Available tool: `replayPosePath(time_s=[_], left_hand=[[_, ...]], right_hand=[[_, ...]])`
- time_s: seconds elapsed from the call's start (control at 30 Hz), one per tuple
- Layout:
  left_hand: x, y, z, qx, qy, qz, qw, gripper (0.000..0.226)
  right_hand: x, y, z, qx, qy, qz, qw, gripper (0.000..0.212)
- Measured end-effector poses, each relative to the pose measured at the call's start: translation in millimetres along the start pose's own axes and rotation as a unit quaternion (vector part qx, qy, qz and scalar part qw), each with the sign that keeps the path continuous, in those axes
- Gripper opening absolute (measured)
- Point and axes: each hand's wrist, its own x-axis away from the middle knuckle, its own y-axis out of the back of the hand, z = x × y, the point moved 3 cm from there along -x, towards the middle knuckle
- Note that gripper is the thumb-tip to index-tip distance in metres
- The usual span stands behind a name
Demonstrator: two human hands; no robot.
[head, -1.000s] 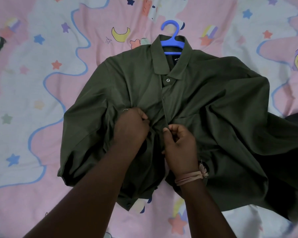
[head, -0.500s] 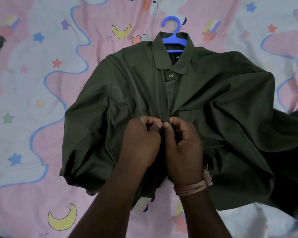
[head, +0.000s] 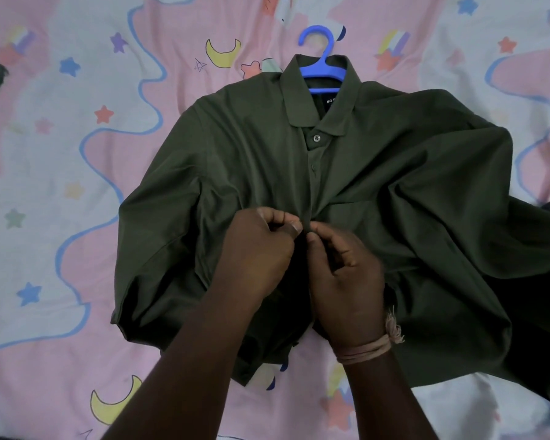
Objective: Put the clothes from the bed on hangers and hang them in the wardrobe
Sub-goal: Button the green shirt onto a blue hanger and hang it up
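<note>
Olive green polo shirt (head: 378,192) lies face-up on the bed (head: 61,185), blue plastic hanger (head: 323,66) already inside its collar, hook poking out. Left hand (head: 258,252) and right hand (head: 346,281) both pinch the shirt's placket mid-chest, fingertips nearly touching.

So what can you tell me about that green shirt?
The shirt is dark olive green, of smooth thin cloth, with a collar and small matching buttons down the front. It lies front up and rumpled on the bed sheet. A blue hanger sits inside its neck, the hook sticking out past the collar. A dark label shows inside the neck. The left hand and right hand both pinch the button strip at mid-chest. The upper buttons look fastened.
</note>
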Motion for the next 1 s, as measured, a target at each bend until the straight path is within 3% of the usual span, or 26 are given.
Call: replayPosePath(time_s=[0.1,0.33,0.47,0.6,0.67,0.77,0.87,1.0], left_hand=[[0,1,1,0.003,0.000,0.001,1.000,0.005],[1,-7,-3,0.025,-0.009,0.020,0.999,0.011],[-3,-11,-3,0.038,0.020,-0.023,0.999,0.011],[-11,-15,1,0.025,0.083,-0.010,0.996,0.020],[-14,-18,3,0.015,0.129,0.039,0.991,0.024],[-13,-20,6,0.194,0.196,0.125,0.953,0.016],[-10,-17,7,0.329,0.196,0.146,0.912,0.017],[1,-22,20,0.325,0.108,0.100,0.934,0.027]], right_hand=[[0,3,-8,-0.039,-0.038,0.043,0.998,0.021],[-12,4,-12,-0.049,-0.075,0.049,0.995,0.007],[-13,0,-14,-0.068,-0.072,0.053,0.994,0.007],[-13,-1,-18,-0.226,-0.187,0.048,0.955,0.007],[-17,3,-19,-0.263,-0.213,0.061,0.939,0.008],[-21,8,-15,-0.255,-0.155,0.103,0.949,0.012],[-15,3,-19,-0.130,-0.119,0.174,0.969,0.038],[-3,0,-28,-0.101,-0.120,0.144,0.977,0.031]])
